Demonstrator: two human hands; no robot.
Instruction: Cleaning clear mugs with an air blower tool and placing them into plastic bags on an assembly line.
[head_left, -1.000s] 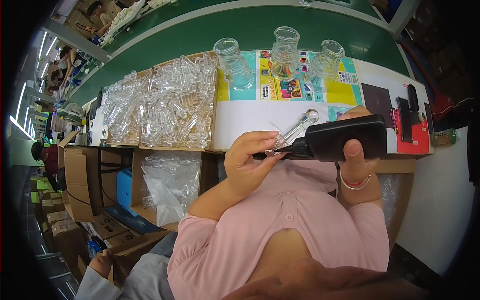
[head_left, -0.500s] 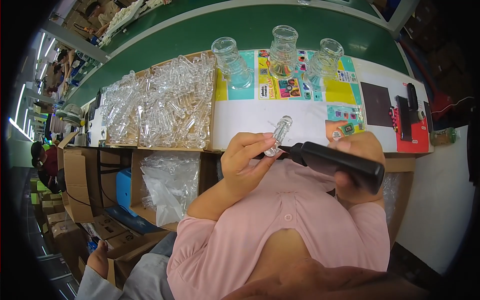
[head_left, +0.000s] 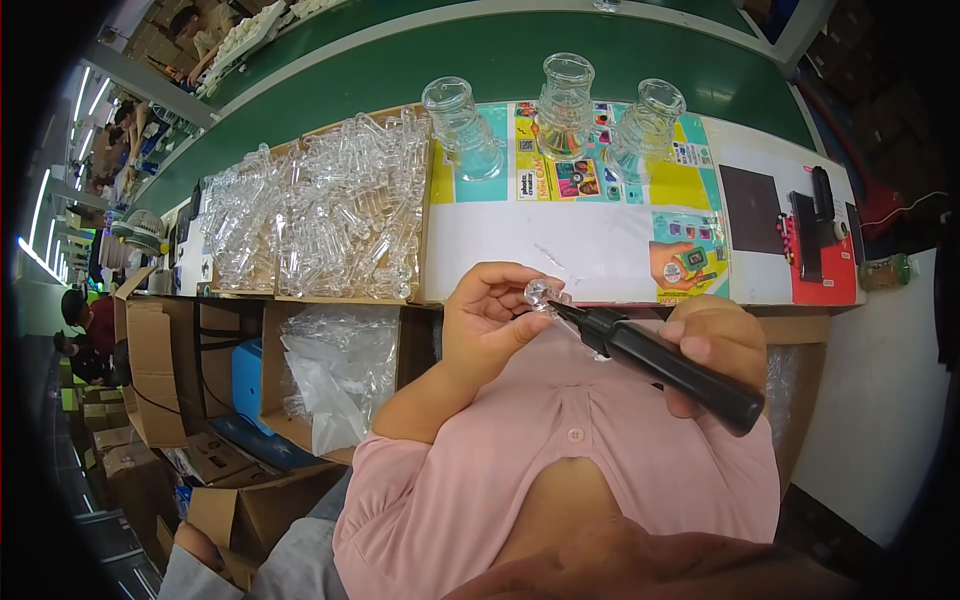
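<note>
Near the front edge of the table, my left hand (head_left: 487,315) pinches a small clear ribbed tube (head_left: 540,291) between thumb and fingers. My right hand (head_left: 722,345) is wrapped round a black hand-held tool (head_left: 672,372) with a thick handle and a narrow dark tip. That tip meets or overlaps the tube's rounded end; I cannot tell whether it goes in. Part of the tube is hidden behind the tool. Beyond my hands, three larger clear waisted vessels stand on the table: a left one (head_left: 466,135), a middle one (head_left: 565,110) and a right one (head_left: 645,130).
Cardboard trays heaped with clear tubes (head_left: 350,210) stand at the left. Printed packaging sheets (head_left: 690,255) lie on the white tabletop (head_left: 480,235). A dark phone-like slab (head_left: 806,237) rests at the right, near a jar (head_left: 886,272). Below left, a box holds plastic bags (head_left: 335,370).
The clear tube has turned from pointing away to lying toward the tool. My right hand and the tool's handle have dropped nearer to me.
</note>
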